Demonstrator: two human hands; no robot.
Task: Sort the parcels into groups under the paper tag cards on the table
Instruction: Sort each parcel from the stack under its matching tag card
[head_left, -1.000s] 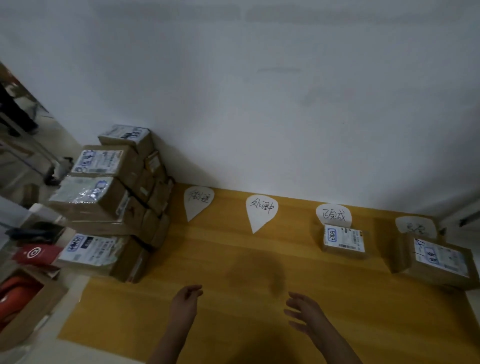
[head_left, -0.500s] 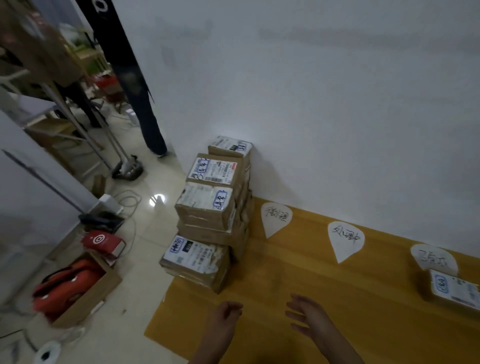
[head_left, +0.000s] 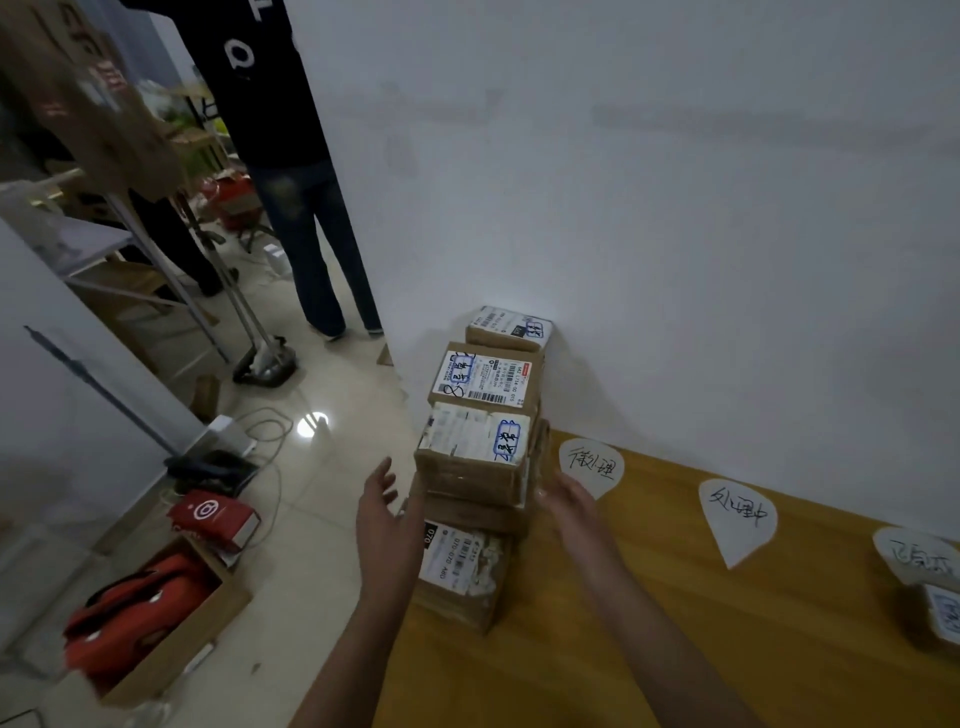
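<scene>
Pickup step: your left hand (head_left: 387, 525) and right hand (head_left: 569, 501), both spread and empty, flank the parcel stack (head_left: 462, 564) on the tabletop (head_left: 675, 623); next, likely clasp the upper parcel (head_left: 475, 447) squarely.

Makeshift parcel-sorting room
At centre, brown cardboard parcels (head_left: 480, 452) with shipping labels are standing stacked; at right, white handwritten paper tag cards (head_left: 737, 519) are lying on the yellow wooden table (head_left: 727, 654).

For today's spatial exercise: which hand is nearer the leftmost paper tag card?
Right. The right hand is just below the tag card; the left hand is across the parcel stack.
</scene>
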